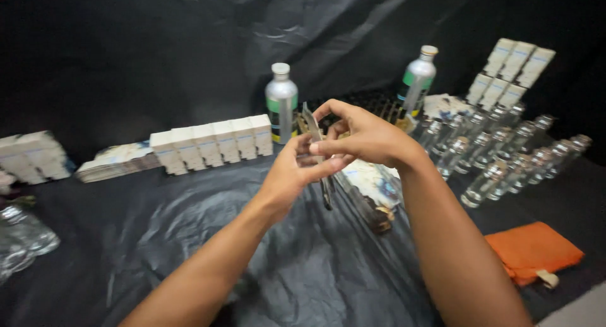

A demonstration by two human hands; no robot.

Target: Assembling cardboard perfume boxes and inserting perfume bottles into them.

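Pinching a flat, thin card sleeve (314, 132) mid-frame, left hand (291, 175) and right hand (363, 136) grip clamped, holding it upright above the black-draped tabletop (189, 238).

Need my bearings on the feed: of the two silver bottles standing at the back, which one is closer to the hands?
The left silver bottle, with a grey cap and green band, stands just behind the left hand. The other silver bottle, cream-capped, stands farther back to the right.

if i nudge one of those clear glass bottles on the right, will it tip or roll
Likely to tip: the clear glass bottles stand upright, tall and narrow, and look empty, so probably light. They are packed close together, so one falling may well knock its neighbours. Being round, a fallen one could roll on the black plastic sheet, and glass may chip.
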